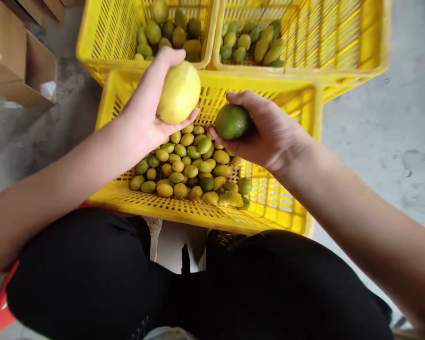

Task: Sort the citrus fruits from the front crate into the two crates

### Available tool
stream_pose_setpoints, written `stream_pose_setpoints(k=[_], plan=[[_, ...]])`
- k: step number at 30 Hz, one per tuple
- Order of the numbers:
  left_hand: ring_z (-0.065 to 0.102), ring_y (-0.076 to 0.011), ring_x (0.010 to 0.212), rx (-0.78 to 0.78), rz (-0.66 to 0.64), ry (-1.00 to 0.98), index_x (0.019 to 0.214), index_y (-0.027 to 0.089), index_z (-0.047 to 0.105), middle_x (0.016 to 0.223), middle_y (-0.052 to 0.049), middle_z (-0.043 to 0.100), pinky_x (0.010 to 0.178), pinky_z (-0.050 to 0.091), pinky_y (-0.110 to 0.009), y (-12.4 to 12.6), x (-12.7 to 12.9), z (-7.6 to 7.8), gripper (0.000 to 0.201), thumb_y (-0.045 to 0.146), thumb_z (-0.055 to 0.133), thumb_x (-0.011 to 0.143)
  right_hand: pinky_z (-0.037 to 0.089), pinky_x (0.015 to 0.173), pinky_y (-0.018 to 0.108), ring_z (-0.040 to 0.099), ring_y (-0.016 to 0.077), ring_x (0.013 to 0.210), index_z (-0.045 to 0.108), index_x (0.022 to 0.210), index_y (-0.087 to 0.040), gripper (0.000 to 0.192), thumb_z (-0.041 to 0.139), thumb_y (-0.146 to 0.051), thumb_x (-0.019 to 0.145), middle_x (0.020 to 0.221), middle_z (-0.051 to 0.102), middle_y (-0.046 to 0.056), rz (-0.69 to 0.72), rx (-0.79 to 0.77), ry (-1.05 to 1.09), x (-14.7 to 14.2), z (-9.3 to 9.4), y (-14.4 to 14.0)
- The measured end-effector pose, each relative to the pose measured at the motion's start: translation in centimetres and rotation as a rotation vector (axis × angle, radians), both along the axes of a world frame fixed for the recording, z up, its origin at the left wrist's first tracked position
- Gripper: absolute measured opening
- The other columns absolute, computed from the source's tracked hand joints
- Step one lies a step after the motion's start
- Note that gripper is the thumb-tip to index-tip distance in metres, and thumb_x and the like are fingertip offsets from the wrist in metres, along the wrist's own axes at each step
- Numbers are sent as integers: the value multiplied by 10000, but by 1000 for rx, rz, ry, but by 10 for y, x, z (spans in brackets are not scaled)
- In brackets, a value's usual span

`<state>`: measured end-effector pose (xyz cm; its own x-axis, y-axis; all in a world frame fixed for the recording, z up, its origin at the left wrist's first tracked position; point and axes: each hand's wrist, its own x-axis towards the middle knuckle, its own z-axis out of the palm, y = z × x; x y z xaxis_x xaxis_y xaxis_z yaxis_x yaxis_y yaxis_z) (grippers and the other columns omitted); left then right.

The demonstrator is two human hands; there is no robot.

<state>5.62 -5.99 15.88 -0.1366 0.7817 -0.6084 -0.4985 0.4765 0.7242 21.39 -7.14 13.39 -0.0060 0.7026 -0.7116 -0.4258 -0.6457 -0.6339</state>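
**Two fruits held over a yellow crate**

The left hand [147, 111] cups a large pale-yellow fruit [179, 92], fingers curled round its far side and the thumb pressed along its lower edge. The right hand [265, 130] grips a smaller green fruit [233, 121] between thumb and curled fingers, palm turned toward the left. The two fruits sit near each other but apart, both raised above the near crate [293, 208].

That crate is yellow slotted plastic and stands on the grey concrete floor [382, 141] just in front of the person's knees, which are clad in black trousers [92, 274]. In its bottom lies a loose heap of small fruit [191, 165], a mix of yellow and green, gathered toward the left and middle, with bare slotted base showing at the right.

Behind it, two more yellow crates stand side by side, touching. The far left crate [102, 33] holds green and yellow fruit; the far right crate [340, 42] holds a smaller cluster of mostly green fruit at its left end.

Brown cardboard boxes [17, 61] stand at the upper left on the floor. A red edge [0, 311] shows at the lower left beneath the person's leg.

No brand, label or writing can be read on the crates, boxes or fruit.
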Motion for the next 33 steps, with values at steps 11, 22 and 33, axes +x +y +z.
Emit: stream_pose_setpoints(k=[11,22,33], plan=[[766,-240,623,-463,-41,-152,1214,98,672,838,-134,773,494,596,-275,-49,-30,34,363,283,359,1198,575,485,175,699,152,635,682,856,-181,219,643,-307,1030,752,731,69,-378,-353,159,16,37,-61],[803,-287,958,-172,-237,-424,1080,121,759,1046,-174,787,859,670,-385,-49,-49,-77,267,221,938,909,682,687,269,747,169,703,819,937,-156,614,1139,-360,454,811,789,28,-144,-93,252,22,-34,-41],[756,-232,626,-502,-157,-306,1220,96,670,791,-131,764,583,638,-290,-42,-32,-69,337,380,489,1221,545,499,209,696,155,568,733,864,-175,463,1007,-467,632,747,782,40,-200,-122,187,9,-58,-39]])
